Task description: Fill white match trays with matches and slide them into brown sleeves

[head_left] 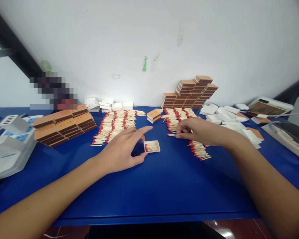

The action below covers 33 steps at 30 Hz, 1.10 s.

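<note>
A small white matchbox tray (152, 146) with several red-headed matches in it lies on the blue table (149, 189). My left hand (124, 146) is at its left end, thumb and a finger touching the tray from either side and the index finger stretched above it. To the right, my right hand (189, 129) pinches a match (171, 134) whose red head points left. Rows of loose matches (114, 124) lie behind my left hand, and more matches (199, 151) lie behind and below my right hand. A closed matchbox (153, 115) sits between the two groups.
Stacked matchboxes (64, 126) stand at the left, and a taller stack (189, 94) leans near the wall. White trays (231, 116) are piled at the right, others (106, 104) at the back left. A power strip (12, 142) is far left, a phone-like object (291, 136) far right.
</note>
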Motion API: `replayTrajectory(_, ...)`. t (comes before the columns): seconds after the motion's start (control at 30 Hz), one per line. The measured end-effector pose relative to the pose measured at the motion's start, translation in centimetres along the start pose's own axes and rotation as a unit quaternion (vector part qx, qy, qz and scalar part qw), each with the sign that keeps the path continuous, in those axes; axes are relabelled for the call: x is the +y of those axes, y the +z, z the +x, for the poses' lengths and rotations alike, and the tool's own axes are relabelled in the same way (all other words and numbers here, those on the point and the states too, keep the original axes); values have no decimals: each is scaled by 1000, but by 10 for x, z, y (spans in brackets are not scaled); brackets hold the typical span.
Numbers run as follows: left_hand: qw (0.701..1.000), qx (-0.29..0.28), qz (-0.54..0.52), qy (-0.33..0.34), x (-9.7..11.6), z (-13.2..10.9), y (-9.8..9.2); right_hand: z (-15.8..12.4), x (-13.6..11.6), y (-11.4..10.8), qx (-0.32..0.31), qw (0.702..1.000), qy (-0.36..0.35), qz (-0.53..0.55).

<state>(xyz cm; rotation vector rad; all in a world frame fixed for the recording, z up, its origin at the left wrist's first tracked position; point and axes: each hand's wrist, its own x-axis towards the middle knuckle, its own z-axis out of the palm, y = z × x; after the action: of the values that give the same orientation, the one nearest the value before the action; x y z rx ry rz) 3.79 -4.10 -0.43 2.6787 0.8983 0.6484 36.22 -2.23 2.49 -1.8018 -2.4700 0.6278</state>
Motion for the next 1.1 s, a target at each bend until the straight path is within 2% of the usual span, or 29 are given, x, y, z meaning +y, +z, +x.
replayTrajectory(0.2,1000,4,-3,4,-1,-1,-1,1,-3,1,15,1000,-11,-14)
replayTrajectory(0.4,1000,3,-1,3,-1,-1,0,4,-4,2,31,997,-65,-1)
replayTrajectory(0.73,1000,-1,-4,0,0,0,-1,6,-4,6,38,996,-76,7)
replayTrajectory(0.87,1000,-4,-1,-2,0,0,-1,3,-15,7,39,997,-67,6)
replayTrajectory(1.1,1000,-1,-2,-5,1,0,-1,-3,-39,12,67,990,-121,24)
